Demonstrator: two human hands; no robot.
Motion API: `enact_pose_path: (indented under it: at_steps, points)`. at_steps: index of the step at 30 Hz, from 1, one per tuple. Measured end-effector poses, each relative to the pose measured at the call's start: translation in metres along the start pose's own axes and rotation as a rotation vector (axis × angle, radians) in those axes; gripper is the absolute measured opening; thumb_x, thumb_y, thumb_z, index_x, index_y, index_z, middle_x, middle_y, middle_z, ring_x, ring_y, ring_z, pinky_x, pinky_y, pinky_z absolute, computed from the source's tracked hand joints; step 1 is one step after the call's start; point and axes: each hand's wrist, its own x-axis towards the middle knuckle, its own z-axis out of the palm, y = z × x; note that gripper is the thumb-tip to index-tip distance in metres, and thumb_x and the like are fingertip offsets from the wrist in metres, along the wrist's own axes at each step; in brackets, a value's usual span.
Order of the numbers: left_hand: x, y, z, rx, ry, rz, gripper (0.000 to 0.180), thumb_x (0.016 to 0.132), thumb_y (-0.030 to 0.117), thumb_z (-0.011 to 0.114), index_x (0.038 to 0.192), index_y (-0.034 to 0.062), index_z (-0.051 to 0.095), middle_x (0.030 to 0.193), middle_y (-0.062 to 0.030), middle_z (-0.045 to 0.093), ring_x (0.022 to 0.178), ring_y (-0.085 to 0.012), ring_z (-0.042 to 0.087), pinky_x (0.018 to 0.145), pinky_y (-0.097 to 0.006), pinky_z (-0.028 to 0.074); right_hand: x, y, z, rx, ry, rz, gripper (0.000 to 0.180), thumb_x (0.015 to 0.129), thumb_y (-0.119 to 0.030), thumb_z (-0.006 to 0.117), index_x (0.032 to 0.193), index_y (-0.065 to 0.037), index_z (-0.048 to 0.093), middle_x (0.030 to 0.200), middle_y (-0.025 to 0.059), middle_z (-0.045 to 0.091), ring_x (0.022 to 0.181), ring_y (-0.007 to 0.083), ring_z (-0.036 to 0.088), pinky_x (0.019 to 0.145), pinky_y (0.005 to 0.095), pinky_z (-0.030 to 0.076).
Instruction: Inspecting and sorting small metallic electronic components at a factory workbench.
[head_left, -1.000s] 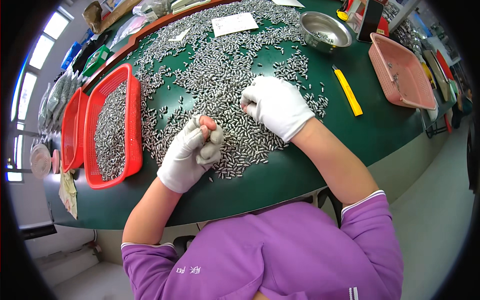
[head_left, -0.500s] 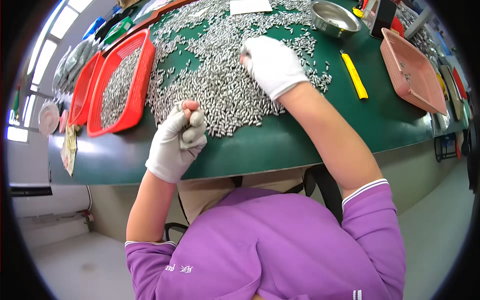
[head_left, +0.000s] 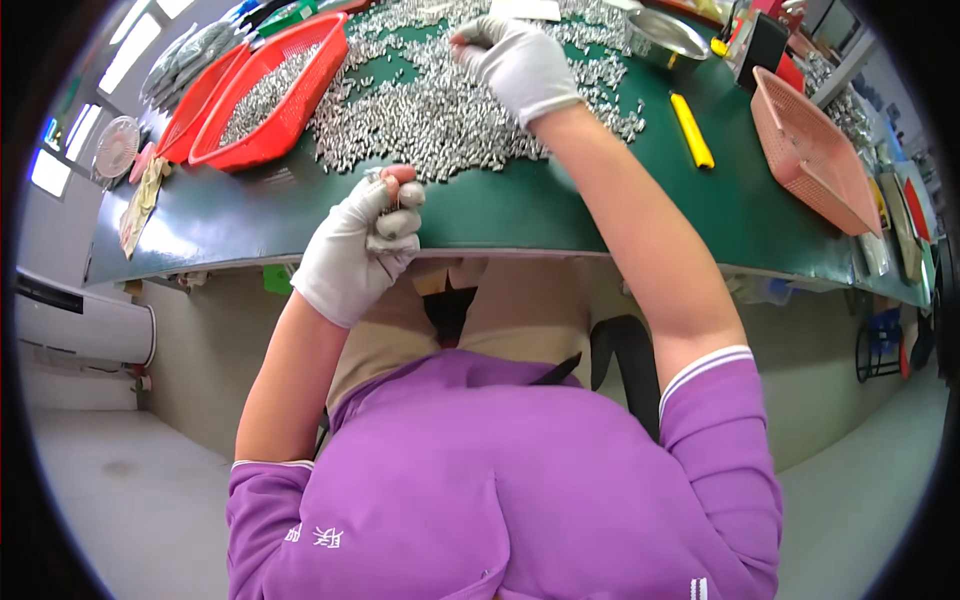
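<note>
- We locate the small metal pieces (head_left: 440, 125) in a wide, loose spread across the green table (head_left: 520, 210).
- Left hand (head_left: 355, 245), gloved: we see the fingers curled closed near the pile's front edge; we cannot tell whether they contain a piece.
- Right hand (head_left: 522, 68), gloved: we see it over the pile's far part, fingers bent; we cannot tell its grip.
- We note a red basket (head_left: 322, 82) of pieces at left, and a yellow cutter (head_left: 692, 132) at right.
</note>
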Motion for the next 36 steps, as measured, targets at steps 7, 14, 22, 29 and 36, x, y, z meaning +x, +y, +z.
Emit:
enact_pose_path:
  at_steps: [7,14,22,29,36]
  points:
    - [0.019,-0.005,0.018,0.089,0.031,0.002,0.025,0.097,0.021,0.057,0.114,0.0031,0.054,0.091,-0.0003,0.053,0.064,-0.0017,0.037,0.053,-0.014,0.032,-0.04,-0.031,-0.024,0.316,-0.458,-0.041,0.011,0.084,-0.012,0.072,0.092,-0.004,0.072,0.087,0.0052,0.068,0.081,0.0107,0.063,0.075,0.0256,0.052]
    - [0.042,-0.008,0.016,0.273,0.069,0.06,0.017,0.095,0.017,0.061,0.108,0.0096,0.054,0.085,0.0018,0.056,0.059,-0.0013,0.043,0.052,-0.015,0.036,-0.045,-0.024,-0.03,0.377,-0.56,-0.047,0.012,0.084,-0.007,0.067,0.095,-0.002,0.072,0.097,0.0056,0.067,0.09,0.0144,0.063,0.082,0.0266,0.051]
    - [0.04,0.005,0.01,0.346,0.096,0.046,0.011,0.096,0.016,0.058,0.104,0.0085,0.054,0.084,0.0008,0.059,0.058,-0.0024,0.043,0.052,-0.016,0.036,-0.039,-0.032,-0.03,0.31,-0.666,-0.124,0.017,0.086,-0.003,0.063,0.102,-0.002,0.07,0.098,0.0079,0.067,0.088,0.0165,0.064,0.081,0.0273,0.051]
    - [0.035,0.012,0.005,0.329,0.091,0.05,0.016,0.1,0.021,0.051,0.106,0.0072,0.056,0.081,0.0009,0.058,0.055,-0.0023,0.039,0.051,-0.016,0.034,-0.004,-0.013,-0.029,-0.489,-0.706,-0.342,0.029,0.081,-0.023,0.068,0.108,-0.012,0.069,0.101,0.012,0.066,0.099,0.0305,0.062,0.088,0.0383,0.049]
    - [0.036,0.014,0.012,0.391,0.158,0.013,0.016,0.101,0.022,0.05,0.107,0.0076,0.055,0.082,0.002,0.057,0.057,-0.0019,0.04,0.053,-0.015,0.035,-0.014,0.01,-0.015,-0.456,-0.593,-0.35,0.012,0.079,-0.019,0.068,0.085,-0.01,0.069,0.085,0.0069,0.064,0.086,0.0269,0.062,0.077,0.0381,0.05]
